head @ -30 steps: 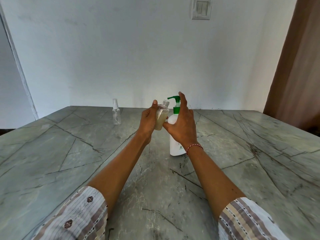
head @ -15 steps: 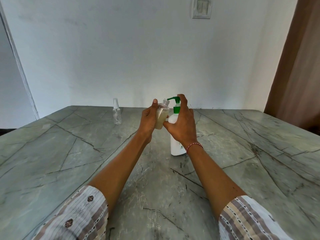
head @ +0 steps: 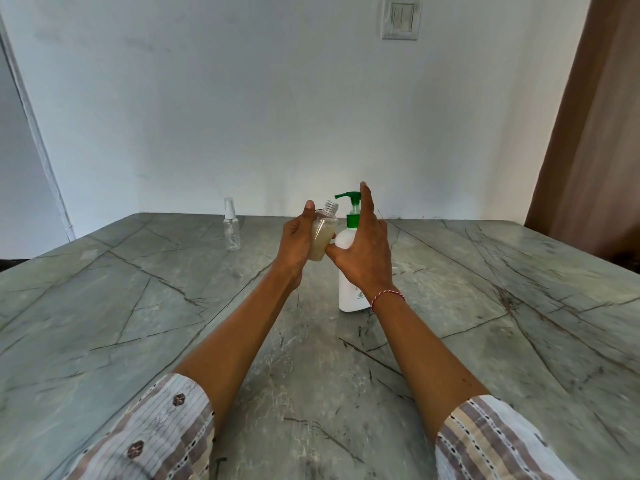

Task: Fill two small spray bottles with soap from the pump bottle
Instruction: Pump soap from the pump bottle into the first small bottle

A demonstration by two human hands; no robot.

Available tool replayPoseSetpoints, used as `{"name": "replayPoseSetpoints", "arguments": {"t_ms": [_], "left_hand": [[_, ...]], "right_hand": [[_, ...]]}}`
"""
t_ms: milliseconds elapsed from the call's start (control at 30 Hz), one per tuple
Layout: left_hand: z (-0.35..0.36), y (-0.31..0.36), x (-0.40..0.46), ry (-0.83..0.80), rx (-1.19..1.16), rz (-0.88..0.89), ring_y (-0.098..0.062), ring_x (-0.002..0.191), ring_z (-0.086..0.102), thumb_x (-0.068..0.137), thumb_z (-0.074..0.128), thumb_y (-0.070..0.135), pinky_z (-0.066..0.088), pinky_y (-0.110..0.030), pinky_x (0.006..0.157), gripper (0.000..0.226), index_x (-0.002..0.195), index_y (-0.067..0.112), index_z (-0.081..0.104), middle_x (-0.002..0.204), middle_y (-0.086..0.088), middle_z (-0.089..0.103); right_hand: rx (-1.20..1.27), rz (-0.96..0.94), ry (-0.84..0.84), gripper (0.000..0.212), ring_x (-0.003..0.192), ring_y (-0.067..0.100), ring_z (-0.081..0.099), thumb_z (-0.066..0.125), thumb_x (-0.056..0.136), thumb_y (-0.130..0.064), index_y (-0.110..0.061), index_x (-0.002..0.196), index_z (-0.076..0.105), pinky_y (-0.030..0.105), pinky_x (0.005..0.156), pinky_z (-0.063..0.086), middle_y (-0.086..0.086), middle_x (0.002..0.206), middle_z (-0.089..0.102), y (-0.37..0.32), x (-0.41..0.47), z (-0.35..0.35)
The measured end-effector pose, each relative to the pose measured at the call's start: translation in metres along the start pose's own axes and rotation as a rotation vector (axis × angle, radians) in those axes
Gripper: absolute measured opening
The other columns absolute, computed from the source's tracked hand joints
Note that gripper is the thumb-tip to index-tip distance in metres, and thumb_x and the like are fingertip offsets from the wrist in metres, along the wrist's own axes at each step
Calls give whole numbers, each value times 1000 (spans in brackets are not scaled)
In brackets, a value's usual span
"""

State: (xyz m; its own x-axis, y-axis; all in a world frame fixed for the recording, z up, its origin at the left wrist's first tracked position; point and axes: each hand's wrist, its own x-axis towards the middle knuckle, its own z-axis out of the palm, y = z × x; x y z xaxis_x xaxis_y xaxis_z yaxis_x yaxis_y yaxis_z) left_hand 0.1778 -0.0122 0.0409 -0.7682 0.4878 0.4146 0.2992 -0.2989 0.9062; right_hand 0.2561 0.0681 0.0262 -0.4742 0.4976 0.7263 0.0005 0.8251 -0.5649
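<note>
My left hand [head: 296, 242] grips a small uncapped clear bottle [head: 323, 232], tilted, mostly full of pale soap, its open neck just under the green pump spout. The white pump bottle [head: 349, 282] with a green pump head [head: 349, 202] stands upright on the table behind my right hand. My right hand [head: 363, 251] is spread against the pump bottle, its forefinger raised beside the pump head and its thumb near the small bottle's base. A second small clear spray bottle [head: 231, 227] with its sprayer cap on stands at the far left of the table.
The grey-green marble table [head: 138, 323] stretches wide on all sides. A white wall rises behind it with a switch plate [head: 401, 17]. A brown door or panel [head: 595, 133] stands at the right.
The pump head went down half a second ago and is now back up, with my right forefinger lifted beside it. My left hand and the small bottle have stayed in place.
</note>
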Motion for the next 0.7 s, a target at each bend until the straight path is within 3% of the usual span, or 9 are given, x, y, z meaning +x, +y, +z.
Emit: {"name": "replayPoseSetpoints", "arguments": {"t_ms": [167,367,533,700], "left_hand": [[0,0,-1,-1,-3,-1,4,55,63,95,35,48,47,-10,48,38,79,29,64,63,12,68],[0,3,-1,5,-7,-1,5,55,63,95,34,47,47,-10,47,38,83,28,64,72,8,66],[0,4,-2,-2,-5,-4,4,53,63,96,33,46,45,-9,45,38,79,28,63,56,15,67],[0,2,-2,-1,-5,-1,4,54,64,96,33,45,45,-9,45,37,80,28,62,58,14,68]], "right_hand": [[25,3,-31,105,120,24,44,79,69,-32,-25,147,10,36,92,44,3,139,44,-1,2,-1],[38,-10,-11,97,113,23,48,80,66,-24,-23,142,20,31,85,45,2,133,49,-1,2,0],[43,-8,6,93,111,22,49,81,65,-25,-19,140,25,30,85,46,3,132,49,0,2,2],[41,-8,11,94,109,21,48,80,65,-23,-20,140,24,30,82,47,3,130,50,1,1,2]]}}
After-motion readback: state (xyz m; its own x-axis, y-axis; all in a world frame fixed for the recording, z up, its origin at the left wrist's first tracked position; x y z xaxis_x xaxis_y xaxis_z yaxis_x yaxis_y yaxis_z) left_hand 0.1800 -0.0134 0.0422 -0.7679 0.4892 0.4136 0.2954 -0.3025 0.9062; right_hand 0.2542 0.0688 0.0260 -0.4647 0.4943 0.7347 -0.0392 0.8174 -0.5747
